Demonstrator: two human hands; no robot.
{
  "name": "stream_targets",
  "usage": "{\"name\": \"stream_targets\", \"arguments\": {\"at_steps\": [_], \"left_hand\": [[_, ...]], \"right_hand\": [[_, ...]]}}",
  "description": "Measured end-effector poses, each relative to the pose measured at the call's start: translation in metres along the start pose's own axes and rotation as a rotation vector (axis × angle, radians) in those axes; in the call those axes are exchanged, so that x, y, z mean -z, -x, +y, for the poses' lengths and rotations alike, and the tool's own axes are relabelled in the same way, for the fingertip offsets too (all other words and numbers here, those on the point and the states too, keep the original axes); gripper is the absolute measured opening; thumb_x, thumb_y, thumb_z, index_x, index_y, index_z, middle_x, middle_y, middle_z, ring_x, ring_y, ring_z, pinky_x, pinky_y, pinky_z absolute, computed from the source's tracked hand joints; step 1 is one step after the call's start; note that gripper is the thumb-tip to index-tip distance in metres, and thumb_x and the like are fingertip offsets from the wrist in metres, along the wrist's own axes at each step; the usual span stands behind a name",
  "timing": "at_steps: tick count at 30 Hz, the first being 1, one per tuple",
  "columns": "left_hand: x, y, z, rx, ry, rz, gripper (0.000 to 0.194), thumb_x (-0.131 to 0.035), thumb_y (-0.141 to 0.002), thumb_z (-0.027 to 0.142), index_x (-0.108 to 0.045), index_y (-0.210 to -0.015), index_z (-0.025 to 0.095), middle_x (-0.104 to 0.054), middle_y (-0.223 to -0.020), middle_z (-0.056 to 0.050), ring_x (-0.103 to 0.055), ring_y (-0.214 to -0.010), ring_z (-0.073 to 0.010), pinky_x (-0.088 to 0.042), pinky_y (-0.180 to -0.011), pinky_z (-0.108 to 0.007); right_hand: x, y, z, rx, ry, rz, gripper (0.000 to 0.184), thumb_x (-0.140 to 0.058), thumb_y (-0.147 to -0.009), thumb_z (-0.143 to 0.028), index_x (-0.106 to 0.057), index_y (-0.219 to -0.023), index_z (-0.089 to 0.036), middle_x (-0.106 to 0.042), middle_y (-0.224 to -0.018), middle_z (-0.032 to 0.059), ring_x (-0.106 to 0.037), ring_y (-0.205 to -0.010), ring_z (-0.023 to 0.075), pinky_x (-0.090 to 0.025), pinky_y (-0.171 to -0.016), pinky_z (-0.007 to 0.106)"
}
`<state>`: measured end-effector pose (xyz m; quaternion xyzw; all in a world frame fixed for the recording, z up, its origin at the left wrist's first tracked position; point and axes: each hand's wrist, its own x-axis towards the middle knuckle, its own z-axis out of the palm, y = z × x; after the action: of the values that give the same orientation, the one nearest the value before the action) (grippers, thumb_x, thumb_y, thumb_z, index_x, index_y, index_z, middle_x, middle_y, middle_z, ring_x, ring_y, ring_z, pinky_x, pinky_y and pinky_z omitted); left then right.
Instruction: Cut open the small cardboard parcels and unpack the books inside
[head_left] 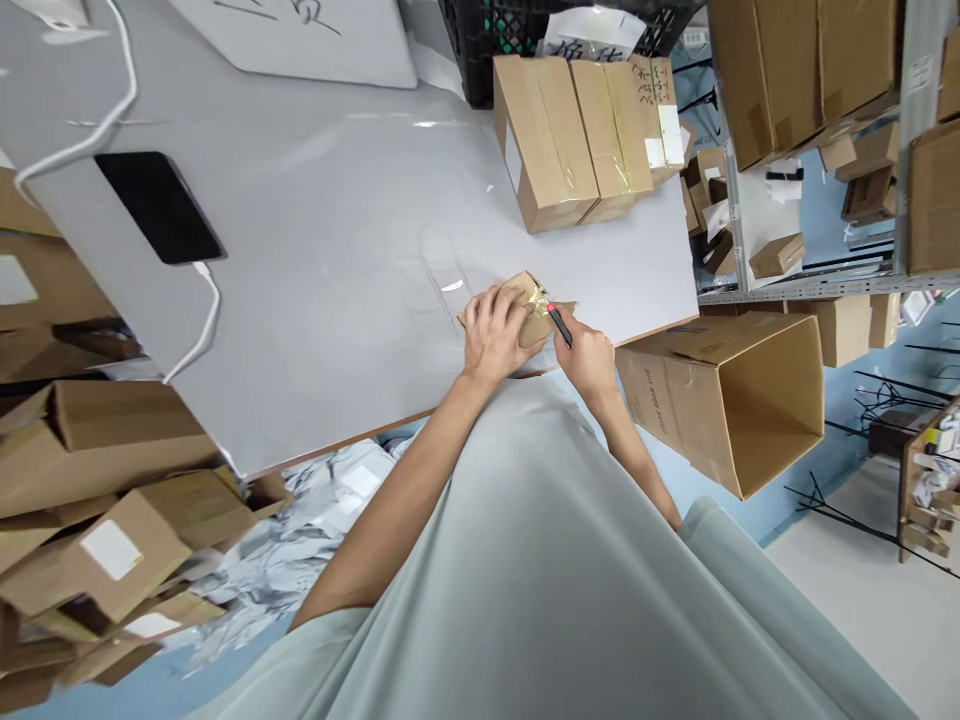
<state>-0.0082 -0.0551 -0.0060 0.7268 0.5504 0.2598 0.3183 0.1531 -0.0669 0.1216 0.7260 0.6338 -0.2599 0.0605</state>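
A small brown cardboard box [527, 330] with clear yellowish tape on it lies at the table's near edge, partly covered by my hands. My left hand [495, 330] grips it from the left, fingers laid across its top. In my right hand [587, 355] is a black and red utility knife [559, 325]. Its tip end points at the taped part of the box; the blade itself is too small to make out clearly.
Taped cardboard boxes [574, 140] stand at the table's far right beside a black crate [480, 50]. A phone [160, 207] with a white cable lies left on the table [322, 250]. An open carton [724, 400] stands at right; piled cartons [112, 540] lie lower left.
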Motion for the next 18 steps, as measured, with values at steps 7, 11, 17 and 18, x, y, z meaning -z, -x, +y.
{"name": "stream_targets", "arguments": {"at_steps": [7, 11, 17, 18], "left_hand": [[0.038, 0.003, 0.01, 0.091, 0.244, 0.02, 0.065, -0.082, -0.089, 0.052, -0.067, -0.145, 0.024, -0.066, -0.157, -0.017, -0.05, -0.159, -0.0417, -0.034, -0.133, -0.062], [0.066, 0.014, 0.031, 0.212, 0.647, 0.169, 0.054, -0.073, -0.1, 0.056, -0.07, -0.141, 0.022, -0.079, -0.127, -0.012, -0.076, -0.12, -0.0266, -0.059, -0.109, -0.044], [0.095, 0.018, 0.057, 0.209, 0.713, 0.154, 0.039, -0.085, -0.092, 0.055, -0.083, -0.113, 0.023, -0.079, -0.109, -0.007, -0.073, -0.085, -0.016, -0.06, -0.08, -0.031], [0.098, 0.017, 0.058, 0.214, 0.703, 0.145, 0.036, -0.084, -0.093, 0.055, -0.084, -0.108, 0.023, -0.079, -0.108, -0.007, -0.072, -0.085, -0.0161, -0.059, -0.079, -0.031]], "right_hand": [[-0.007, 0.005, 0.023, 0.159, -0.736, -0.048, 0.047, -0.061, -0.108, -0.059, -0.077, -0.134, -0.024, -0.083, -0.094, 0.0028, -0.074, -0.067, 0.0188, -0.064, -0.076, 0.032], [-0.009, 0.015, 0.025, 0.2, -0.956, -0.226, 0.059, -0.071, -0.097, -0.075, -0.078, -0.122, -0.021, -0.08, -0.09, 0.0025, -0.067, -0.06, 0.014, -0.062, -0.065, 0.029], [-0.002, 0.026, 0.016, 0.229, -1.031, -0.352, 0.06, -0.073, -0.097, -0.074, -0.079, -0.125, -0.022, -0.078, -0.089, 0.001, -0.067, -0.061, 0.0129, -0.062, -0.064, 0.029], [-0.001, 0.026, 0.015, 0.237, -1.035, -0.363, 0.059, -0.073, -0.097, -0.073, -0.079, -0.125, -0.022, -0.077, -0.089, 0.0008, -0.067, -0.061, 0.0128, -0.061, -0.064, 0.028]]}}
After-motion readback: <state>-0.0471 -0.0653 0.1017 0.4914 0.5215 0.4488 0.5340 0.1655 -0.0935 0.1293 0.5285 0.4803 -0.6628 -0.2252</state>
